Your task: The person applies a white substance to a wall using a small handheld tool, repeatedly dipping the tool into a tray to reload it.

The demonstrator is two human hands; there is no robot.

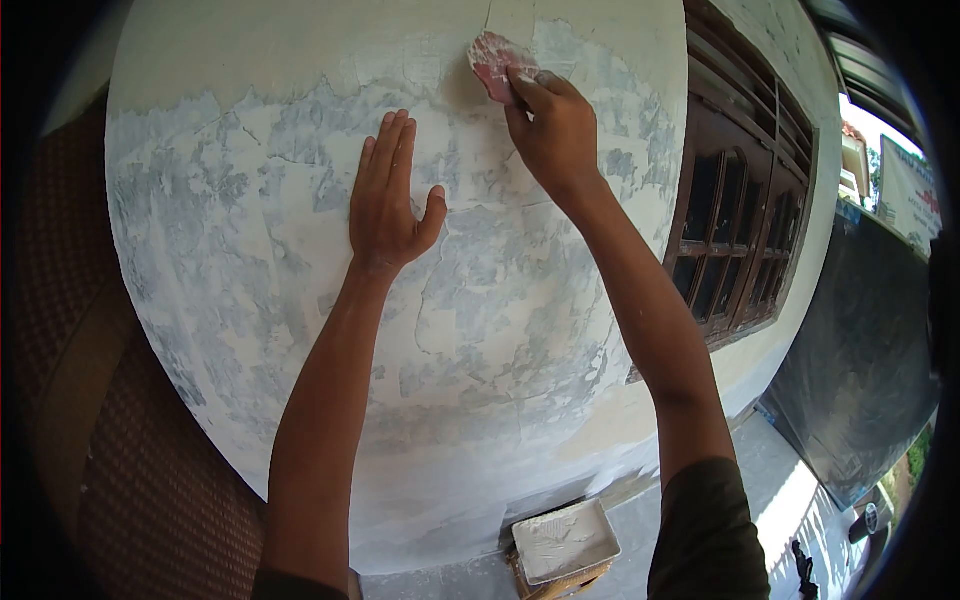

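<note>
Before me is a wall with patchy white and grey filler, its upper part a smoother cream. My right hand grips a reddish putty scraper smeared with white filler, its blade against the wall near the top. Left of it, my left hand lies flat on the wall, fingers straight and thumb out to the side, holding nothing. Low down near the wall's foot stands a white tray containing white paste.
A brown wooden window with glass panes is set in the wall on the right. Beyond it leans a large dark panel. A dark cup-like container stands on the grey floor. Brown woven-looking material borders the left.
</note>
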